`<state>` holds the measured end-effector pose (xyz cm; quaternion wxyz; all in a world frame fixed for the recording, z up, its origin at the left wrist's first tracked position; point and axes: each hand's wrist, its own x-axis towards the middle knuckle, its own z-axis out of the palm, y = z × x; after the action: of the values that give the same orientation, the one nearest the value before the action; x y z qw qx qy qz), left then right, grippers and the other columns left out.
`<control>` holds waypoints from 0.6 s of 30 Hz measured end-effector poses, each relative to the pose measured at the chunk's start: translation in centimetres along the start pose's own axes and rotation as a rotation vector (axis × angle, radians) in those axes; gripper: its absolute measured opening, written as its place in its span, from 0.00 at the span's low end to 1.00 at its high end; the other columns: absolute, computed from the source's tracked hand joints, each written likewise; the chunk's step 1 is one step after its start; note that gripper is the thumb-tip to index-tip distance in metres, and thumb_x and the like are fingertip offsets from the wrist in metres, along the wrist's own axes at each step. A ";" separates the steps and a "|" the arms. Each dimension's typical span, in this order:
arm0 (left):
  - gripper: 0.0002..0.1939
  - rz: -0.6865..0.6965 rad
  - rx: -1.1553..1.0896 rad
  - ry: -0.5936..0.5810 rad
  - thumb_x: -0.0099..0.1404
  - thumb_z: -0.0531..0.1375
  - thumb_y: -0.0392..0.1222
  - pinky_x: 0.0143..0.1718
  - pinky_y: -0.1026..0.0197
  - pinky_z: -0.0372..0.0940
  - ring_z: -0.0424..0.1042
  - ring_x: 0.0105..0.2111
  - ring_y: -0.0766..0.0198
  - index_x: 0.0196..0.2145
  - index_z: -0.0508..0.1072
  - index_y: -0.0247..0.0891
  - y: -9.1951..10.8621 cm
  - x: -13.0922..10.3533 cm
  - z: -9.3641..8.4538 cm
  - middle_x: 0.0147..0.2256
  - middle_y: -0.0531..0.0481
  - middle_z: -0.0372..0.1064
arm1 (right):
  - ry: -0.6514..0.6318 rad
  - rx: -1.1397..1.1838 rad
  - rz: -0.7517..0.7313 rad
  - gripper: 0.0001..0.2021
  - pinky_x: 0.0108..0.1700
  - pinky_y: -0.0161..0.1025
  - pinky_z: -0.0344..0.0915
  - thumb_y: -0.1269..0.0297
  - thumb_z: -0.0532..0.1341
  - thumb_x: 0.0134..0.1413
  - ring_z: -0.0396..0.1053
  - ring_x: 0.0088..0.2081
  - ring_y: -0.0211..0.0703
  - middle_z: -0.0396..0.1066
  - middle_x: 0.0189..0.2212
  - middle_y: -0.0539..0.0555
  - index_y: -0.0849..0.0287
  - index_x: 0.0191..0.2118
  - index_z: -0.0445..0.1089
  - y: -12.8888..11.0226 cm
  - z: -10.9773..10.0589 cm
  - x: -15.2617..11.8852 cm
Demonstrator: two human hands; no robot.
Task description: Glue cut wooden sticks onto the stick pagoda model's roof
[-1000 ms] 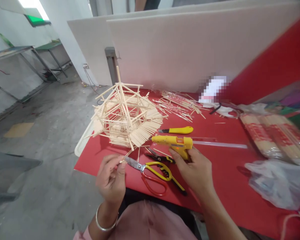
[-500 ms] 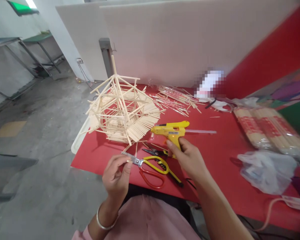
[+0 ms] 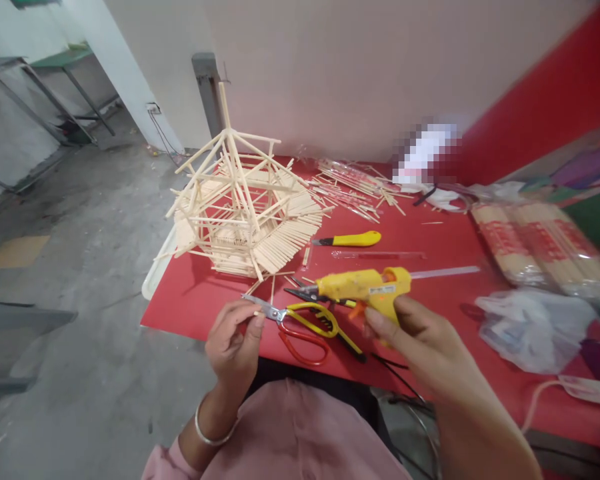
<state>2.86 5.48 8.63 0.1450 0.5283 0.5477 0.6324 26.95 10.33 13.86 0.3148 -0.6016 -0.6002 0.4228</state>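
My right hand [image 3: 420, 333] grips a yellow hot glue gun [image 3: 363, 285], its nozzle pointing left and a clear glue stick [image 3: 445, 272] jutting from its back. Between thumb and forefinger, my left hand [image 3: 236, 340] pinches a small piece of wooden stick [image 3: 257, 313], mostly hidden by the fingers. Scissors [image 3: 305, 333] with one yellow and one red handle lie just right of that hand. Black-and-yellow pliers [image 3: 347, 343] lie partly under the scissors and glue gun. Behind both hands stands a pavilion-like model of wooden sticks [image 3: 247, 207], with a pointed frame on top.
A yellow-handled knife [image 3: 355, 239] and a clear glue stick [image 3: 380, 255] lie on the red tabletop [image 3: 430, 233]. Loose sticks [image 3: 350, 187] are piled at the back. Bundled sticks [image 3: 555, 240] and a plastic bag [image 3: 535, 330] occupy the right side. Cables hang at the front edge.
My right hand has brought the glue gun toward me and to the right, away from the stick model, uncovering the knife. My left hand keeps its pinch, almost still.
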 end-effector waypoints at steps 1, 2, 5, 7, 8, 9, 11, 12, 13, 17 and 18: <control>0.05 0.007 0.003 -0.006 0.64 0.63 0.33 0.33 0.64 0.72 0.75 0.33 0.66 0.38 0.77 0.40 0.1 0.0 0.1 0.33 0.50 0.74 | 0.083 -0.025 -0.011 0.23 0.24 0.36 0.62 0.39 0.63 0.49 0.65 0.24 0.41 0.70 0.22 0.51 0.58 0.27 0.69 -0.2 0.1 0.2; 0.05 0.018 0.010 -0.011 0.64 0.63 0.33 0.34 0.64 0.72 0.75 0.33 0.66 0.38 0.77 0.40 0.3 0.0 0.2 0.33 0.50 0.74 | 0.149 -0.054 -0.027 0.23 0.24 0.36 0.61 0.39 0.63 0.49 0.65 0.24 0.41 0.70 0.22 0.51 0.58 0.28 0.69 -0.4 0.3 0.4; 0.05 0.071 0.022 0.003 0.65 0.63 0.34 0.33 0.63 0.73 0.76 0.34 0.65 0.38 0.77 0.39 0.7 0.2 0.3 0.35 0.49 0.74 | 0.176 -0.123 -0.098 0.21 0.24 0.35 0.61 0.43 0.63 0.51 0.65 0.24 0.40 0.70 0.23 0.51 0.58 0.30 0.70 -1.0 1.6 0.7; 0.05 0.085 0.021 0.018 0.65 0.62 0.34 0.32 0.64 0.73 0.76 0.34 0.65 0.38 0.77 0.39 0.9 0.4 0.2 0.36 0.48 0.74 | 0.105 -0.137 -0.131 0.19 0.24 0.34 0.60 0.45 0.63 0.52 0.64 0.24 0.39 0.69 0.23 0.50 0.58 0.30 0.71 -1.3 2.1 0.7; 0.04 0.084 0.022 0.020 0.65 0.62 0.34 0.31 0.64 0.73 0.76 0.34 0.65 0.38 0.76 0.39 0.9 0.4 0.2 0.36 0.48 0.75 | 0.089 -0.133 -0.141 0.18 0.24 0.34 0.60 0.46 0.63 0.52 0.64 0.23 0.38 0.69 0.22 0.49 0.58 0.30 0.71 -1.4 2.2 0.7; 0.04 0.078 0.025 0.020 0.65 0.63 0.34 0.31 0.64 0.74 0.76 0.33 0.65 0.38 0.76 0.39 0.9 0.4 0.1 0.35 0.49 0.75 | 0.100 -0.130 -0.143 0.18 0.24 0.34 0.59 0.45 0.63 0.52 0.63 0.23 0.38 0.68 0.21 0.48 0.58 0.29 0.71 -1.5 2.2 0.8; 0.04 0.067 0.029 0.018 0.65 0.63 0.34 0.32 0.63 0.74 0.76 0.32 0.66 0.37 0.77 0.39 0.9 0.5 0.1 0.34 0.49 0.75 | 0.206 -0.138 -0.141 0.18 0.23 0.34 0.58 0.45 0.63 0.52 0.62 0.22 0.37 0.67 0.21 0.48 0.57 0.30 0.71 -1.6 1.8 1.3; 0.03 0.066 0.026 0.016 0.65 0.63 0.34 0.32 0.63 0.74 0.76 0.32 0.66 0.37 0.77 0.39 0.8 0.4 0.2 0.34 0.50 0.75 | 0.286 -0.159 -0.140 0.18 0.23 0.34 0.57 0.45 0.62 0.52 0.61 0.22 0.37 0.67 0.20 0.47 0.57 0.30 0.70 -1.6 1.5 1.8; 0.04 0.065 0.020 0.011 0.65 0.62 0.34 0.32 0.63 0.74 0.76 0.32 0.66 0.37 0.77 0.39 0.8 0.4 0.2 0.34 0.50 0.75 | 0.362 -0.190 -0.140 0.18 0.23 0.34 0.57 0.45 0.62 0.52 0.60 0.22 0.36 0.66 0.20 0.47 0.57 0.29 0.69 -1.6 1.2 2.3; 0.06 0.070 0.013 -0.021 0.65 0.62 0.32 0.32 0.63 0.74 0.76 0.32 0.66 0.38 0.77 0.39 0.9 0.3 0.5 0.34 0.50 0.75 | 0.514 -0.330 -0.194 0.19 0.23 0.35 0.53 0.45 0.62 0.53 0.55 0.20 0.35 0.59 0.17 0.45 0.55 0.25 0.62 -1.6 0.6 4.7; 0.06 0.072 0.016 -0.026 0.65 0.62 0.32 0.32 0.63 0.74 0.76 0.32 0.66 0.38 0.77 0.39 0.9 0.3 0.6 0.34 0.50 0.75 | 0.525 -0.363 -0.223 0.20 0.24 0.35 0.54 0.45 0.62 0.53 0.55 0.21 0.35 0.59 0.18 0.45 0.55 0.24 0.61 -1.7 0.7 5.1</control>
<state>3.59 5.73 9.46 0.1254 0.5570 0.5314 0.6258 25.13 15.43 14.34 0.3907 -0.6669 -0.6261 0.1026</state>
